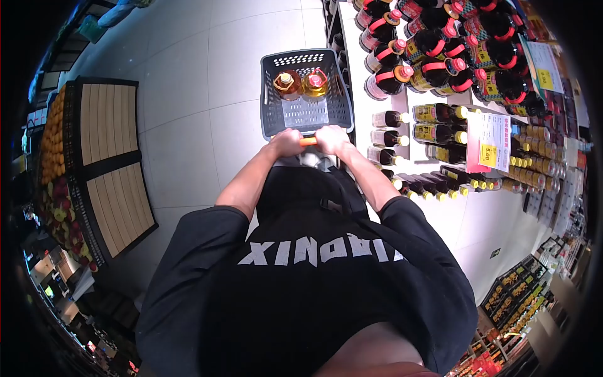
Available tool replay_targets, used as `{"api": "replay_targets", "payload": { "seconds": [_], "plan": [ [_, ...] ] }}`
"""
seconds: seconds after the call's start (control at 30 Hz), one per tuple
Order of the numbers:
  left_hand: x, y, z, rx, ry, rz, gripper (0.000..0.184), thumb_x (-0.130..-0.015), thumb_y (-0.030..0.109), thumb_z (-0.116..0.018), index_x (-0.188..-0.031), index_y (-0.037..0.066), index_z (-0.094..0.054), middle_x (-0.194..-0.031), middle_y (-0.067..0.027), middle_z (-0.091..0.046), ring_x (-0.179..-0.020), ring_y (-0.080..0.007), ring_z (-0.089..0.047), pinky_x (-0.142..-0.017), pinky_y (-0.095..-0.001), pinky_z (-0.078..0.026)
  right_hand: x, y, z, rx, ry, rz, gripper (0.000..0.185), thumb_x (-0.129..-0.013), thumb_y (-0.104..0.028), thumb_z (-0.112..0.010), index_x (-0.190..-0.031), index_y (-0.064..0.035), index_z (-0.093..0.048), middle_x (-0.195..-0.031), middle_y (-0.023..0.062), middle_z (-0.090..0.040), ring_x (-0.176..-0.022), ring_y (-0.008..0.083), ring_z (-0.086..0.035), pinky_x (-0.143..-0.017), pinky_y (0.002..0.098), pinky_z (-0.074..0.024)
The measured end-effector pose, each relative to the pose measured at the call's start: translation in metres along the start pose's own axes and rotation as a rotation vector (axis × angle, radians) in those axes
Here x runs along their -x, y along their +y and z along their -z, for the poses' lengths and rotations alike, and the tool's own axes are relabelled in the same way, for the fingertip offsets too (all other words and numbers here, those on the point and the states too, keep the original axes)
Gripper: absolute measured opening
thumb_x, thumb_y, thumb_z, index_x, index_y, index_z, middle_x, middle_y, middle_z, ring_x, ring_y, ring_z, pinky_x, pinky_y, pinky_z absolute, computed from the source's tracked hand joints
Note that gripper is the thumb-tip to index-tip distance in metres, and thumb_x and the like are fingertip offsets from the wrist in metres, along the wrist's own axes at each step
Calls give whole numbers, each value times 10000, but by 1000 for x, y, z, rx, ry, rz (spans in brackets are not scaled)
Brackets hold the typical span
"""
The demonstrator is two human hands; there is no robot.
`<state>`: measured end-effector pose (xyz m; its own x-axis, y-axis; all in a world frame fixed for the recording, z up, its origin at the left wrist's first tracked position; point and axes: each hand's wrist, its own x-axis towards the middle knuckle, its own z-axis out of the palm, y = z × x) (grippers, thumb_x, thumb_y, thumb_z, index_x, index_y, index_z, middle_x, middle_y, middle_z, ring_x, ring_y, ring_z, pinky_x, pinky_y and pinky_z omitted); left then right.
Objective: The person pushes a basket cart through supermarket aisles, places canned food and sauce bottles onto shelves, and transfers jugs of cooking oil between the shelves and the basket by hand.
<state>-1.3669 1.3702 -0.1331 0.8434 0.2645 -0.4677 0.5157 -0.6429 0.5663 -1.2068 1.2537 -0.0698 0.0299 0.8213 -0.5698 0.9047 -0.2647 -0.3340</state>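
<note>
While the left hand [286,143] is curled round the orange handle [308,141], whose long axis runs left to right, the basket [308,115] opens upward directly ahead, holding two upright bottles [288,88]; the right hand [333,139] grips the handle's right end.

left: open floor [182,151] | right: bottle shelf [353,44] blocks | basket [303,119]: near end free

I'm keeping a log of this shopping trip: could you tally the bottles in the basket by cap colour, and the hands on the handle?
Yellow-capped bottle: 1
Red-capped bottle: 1
Hands on the handle, left hand and right hand: 2
Total: 4
</note>
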Motion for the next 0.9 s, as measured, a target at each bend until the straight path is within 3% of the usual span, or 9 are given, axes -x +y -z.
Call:
{"api": "replay_targets", "payload": {
  "seconds": [0.23,0.43,0.47,0.57,0.6,0.73,0.9],
  "plan": [
    [-52,-41,11,-342,178,-451,202,-720,223,-742,-839,63,-712,-819,-174,-679,-744,-371,-654,-720,-441,-566,-48,24,25,32,77,-4,219,-764,-258,-674,-854,-75,-753,-862,158,-728,-852,332,-716,-785,431,-567],
    [-97,-55,73,-196,268,-356,206,-753,215,-686,-899,80,-738,-859,-163,-691,-791,-390,-654,-793,-451,-555,-101,34,83,88,56,-52,228,-791,-244,-630,-870,-69,-754,-898,151,-738,-863,315,-722,-786,426,-569],
    [-108,-56,83,-80,200,-172,223,-769,231,-665,-912,78,-740,-919,-172,-703,-899,-387,-652,-856,-451,-541,-114,37,91,87,48,-60,232,-794,-249,-627,-870,-70,-753,-899,150,-739,-861,315,-722,-784,426,-570],
    [-146,-68,129,-45,11,-69,241,-785,244,-655,-931,72,-739,-932,-183,-708,-942,-389,-655,-875,-459,-532,-152,43,122,108,42,-89,241,-801,-252,-614,-883,-71,-751,-900,142,-741,-848,309,-724,-776,419,-573],
    [-149,-68,145,-43,27,-67,274,-794,277,-667,-906,32,-717,-997,-199,-706,-987,-355,-669,-831,-441,-557,-166,46,129,105,48,-106,240,-803,-251,-611,-885,-74,-751,-899,139,-741,-847,306,-725,-775,418,-573],
    [-176,-78,203,90,54,-61,338,-749,322,-688,-892,17,-717,-909,-238,-701,-920,-404,-679,-850,-498,-539,-219,61,157,127,84,-141,212,-799,-253,-641,-880,-90,-749,-891,121,-743,-854,292,-726,-779,412,-574],
    [-228,-76,266,-76,7,-110,346,-716,302,-677,-922,29,-725,-953,-239,-704,-959,-411,-674,-897,-481,-534,-276,75,202,130,124,-213,203,-773,-283,-698,-854,-104,-748,-891,108,-748,-863,274,-731,-773,406,-581]
  ]
}}
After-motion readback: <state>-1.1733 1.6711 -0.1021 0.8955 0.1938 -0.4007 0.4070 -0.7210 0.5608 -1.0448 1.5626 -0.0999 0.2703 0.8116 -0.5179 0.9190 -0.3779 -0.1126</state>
